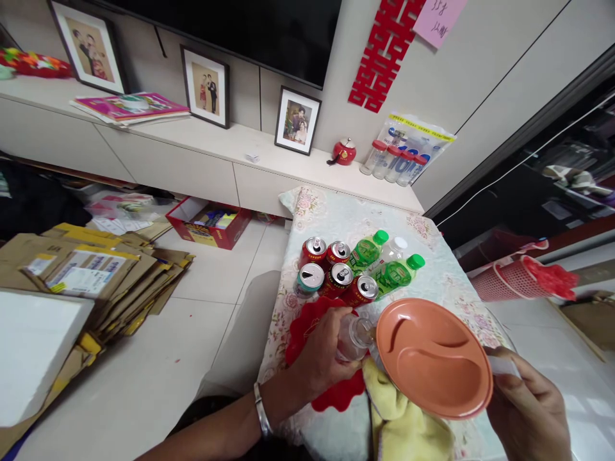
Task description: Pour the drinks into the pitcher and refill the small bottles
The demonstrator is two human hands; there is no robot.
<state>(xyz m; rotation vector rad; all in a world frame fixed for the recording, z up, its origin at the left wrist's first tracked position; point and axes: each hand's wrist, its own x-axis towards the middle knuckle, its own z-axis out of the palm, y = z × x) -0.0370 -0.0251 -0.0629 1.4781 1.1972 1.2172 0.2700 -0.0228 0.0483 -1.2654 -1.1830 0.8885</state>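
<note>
My left hand (327, 349) is wrapped round a clear jar (353, 342), tipped with its mouth toward the plate's left rim. My right hand (528, 397) grips the right edge of an orange divided plate (432, 358), held tilted above the table. A whitish piece (503, 366) shows between those fingers and the plate; I cannot tell what it is. Under the jar lies a red scalloped mat (339, 394), and a yellow cloth (413, 432) sits below the plate. Several drink cans (340, 275) and green-capped bottles (396, 275) stand or lean just beyond, beside a white-capped clear bottle (398, 246).
A floral cloth covers the small table (327, 214). Behind it, a low cabinet (192, 153) bears framed photos, a red pot (344, 152) and red-lidded jars (394, 163). Flattened cardboard (91, 269) and a red box (209, 224) lie left; a pink basket (509, 278) stands right.
</note>
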